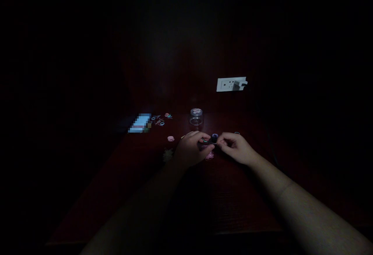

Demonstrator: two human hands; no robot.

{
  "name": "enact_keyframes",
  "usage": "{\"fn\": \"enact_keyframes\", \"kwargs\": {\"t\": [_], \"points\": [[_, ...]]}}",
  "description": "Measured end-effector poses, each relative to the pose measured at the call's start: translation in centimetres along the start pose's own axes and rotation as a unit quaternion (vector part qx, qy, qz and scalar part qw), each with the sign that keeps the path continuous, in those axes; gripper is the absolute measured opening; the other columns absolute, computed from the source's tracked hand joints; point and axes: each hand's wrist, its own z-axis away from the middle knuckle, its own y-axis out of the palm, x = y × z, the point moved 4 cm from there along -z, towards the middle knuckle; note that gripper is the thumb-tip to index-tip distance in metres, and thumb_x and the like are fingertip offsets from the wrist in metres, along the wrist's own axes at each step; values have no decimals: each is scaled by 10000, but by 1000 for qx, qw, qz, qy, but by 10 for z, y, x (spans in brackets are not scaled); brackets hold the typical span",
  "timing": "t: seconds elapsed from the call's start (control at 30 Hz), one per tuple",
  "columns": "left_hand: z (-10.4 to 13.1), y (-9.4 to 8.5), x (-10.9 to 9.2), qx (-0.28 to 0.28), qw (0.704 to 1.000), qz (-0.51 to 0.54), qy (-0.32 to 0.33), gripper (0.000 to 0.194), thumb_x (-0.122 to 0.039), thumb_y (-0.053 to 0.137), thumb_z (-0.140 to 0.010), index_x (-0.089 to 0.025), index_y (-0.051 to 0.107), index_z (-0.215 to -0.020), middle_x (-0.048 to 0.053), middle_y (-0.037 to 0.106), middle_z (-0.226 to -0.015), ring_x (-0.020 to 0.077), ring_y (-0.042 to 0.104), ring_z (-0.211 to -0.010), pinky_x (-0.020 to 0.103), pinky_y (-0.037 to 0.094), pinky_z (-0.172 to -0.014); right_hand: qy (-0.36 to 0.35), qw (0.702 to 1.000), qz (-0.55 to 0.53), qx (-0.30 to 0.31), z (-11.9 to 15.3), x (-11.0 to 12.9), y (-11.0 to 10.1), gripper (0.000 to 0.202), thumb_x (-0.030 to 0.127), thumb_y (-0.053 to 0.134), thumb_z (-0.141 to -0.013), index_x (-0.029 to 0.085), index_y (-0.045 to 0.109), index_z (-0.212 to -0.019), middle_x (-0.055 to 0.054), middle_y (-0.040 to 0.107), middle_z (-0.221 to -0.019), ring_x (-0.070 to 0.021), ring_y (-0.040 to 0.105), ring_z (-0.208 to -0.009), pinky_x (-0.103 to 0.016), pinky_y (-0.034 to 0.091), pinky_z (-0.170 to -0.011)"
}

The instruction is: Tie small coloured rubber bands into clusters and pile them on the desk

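Near the middle of the dark red table (pixel 233 196), my left hand (pixel 192 148) is closed on a small dark item, too dim to make out, with a bit of green at its fingers. My right hand (pixel 234 146) pinches the other end of it, close to the left fingertips. A dark roll with a purple rim (pixel 215 136) stands just behind the gap between the hands. Under the left fingers lies a pink bundle (pixel 210 155). A pink roll (pixel 170 138) and a pale bundle (pixel 168 154) are to the left of my left hand.
A clear lidded jar (pixel 196 117) stands behind the hands. Several small scissors-like items (pixel 159 122) lie at the back left beside a lit, pixelated screen (pixel 140 123). A white wall socket (pixel 231 84) holds a plug. The surroundings are very dark.
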Motion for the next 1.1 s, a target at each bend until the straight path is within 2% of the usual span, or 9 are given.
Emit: {"fn": "enact_keyframes", "kwargs": {"t": [0.13, 0.17, 0.5, 1.1], "points": [[-1, 6, -5, 47, 999, -19, 8, 42, -238, 671, -809, -204, 693, -803, 2, 687, -748, 148, 618, -710, 289, 490, -722, 0, 999, -17, 29, 0, 2, 6, 190, 306, 570, -852, 183, 590, -708, 34, 461, -599, -116, 401, -559, -242, 338, -528], [-1, 7, -5, 50, 999, -21, 7, 62, -224, 653, -820, -204, 691, -775, -1, 680, -725, 145, 614, -696, 286, 485, -714, 2, 999, -18, 27, 0, 2, 7, 186, 302, 572, -851, 183, 588, -708, 36, 455, -598, -116, 401, -557, -241, 334, -525], [2, 5, 2, 48, 999, 2, -12, 74, -233, 642, -808, -195, 684, -760, -14, 663, -685, 124, 602, -631, 249, 468, -611, -5, 1000, 22, 12, 1, 1, 0, 170, 282, 560, -849, 179, 572, -713, 27, 456, -620, -123, 407, -579, -248, 340, -535], [1, 8, 4, 35, 999, -10, 6, 45, -215, 651, -770, -183, 669, -744, -19, 638, -680, 112, 590, -632, 246, 488, -642, 3, 999, 39, 26, 1, -8, 1, 221, 334, 547, -872, 183, 568, -712, 21, 465, -616, -127, 420, -577, -251, 354, -535]]}}
